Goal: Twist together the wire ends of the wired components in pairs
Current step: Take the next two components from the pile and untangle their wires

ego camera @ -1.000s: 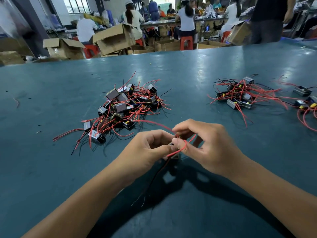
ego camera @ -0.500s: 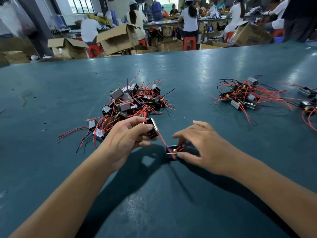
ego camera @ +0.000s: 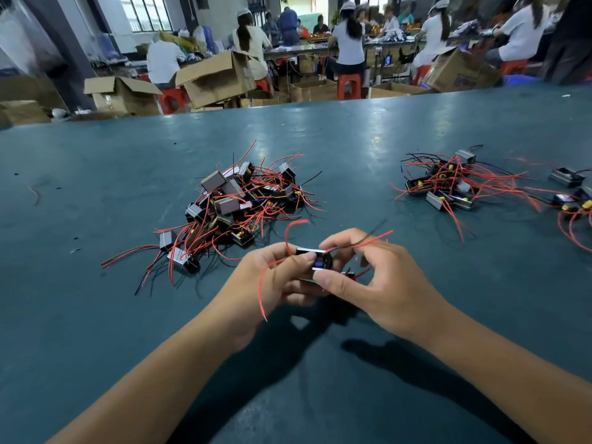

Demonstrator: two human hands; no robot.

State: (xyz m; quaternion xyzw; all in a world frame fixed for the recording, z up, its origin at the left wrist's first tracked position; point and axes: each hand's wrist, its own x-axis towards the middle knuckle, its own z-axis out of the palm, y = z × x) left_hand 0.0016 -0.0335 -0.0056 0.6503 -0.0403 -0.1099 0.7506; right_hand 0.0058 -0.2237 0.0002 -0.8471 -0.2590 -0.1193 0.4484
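A small boxy black component (ego camera: 315, 259) with thin red wires (ego camera: 263, 291) is gripped by curled fingers of left hand (ego camera: 272, 283) and right hand (ego camera: 381, 277) above the matte teal table (ego camera: 96, 315).

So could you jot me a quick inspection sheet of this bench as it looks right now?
Surface: dark teal table, glossy.
Job's things: small black component held between both hands; big pile left of centre; smaller pile to the right.
Clutter: loose wire scrap far left.
Hands: left hand and right hand both grip the component.
Cables: red leads dangling from it.
Surroundings: cardboard boxes, seated workers, red stools.
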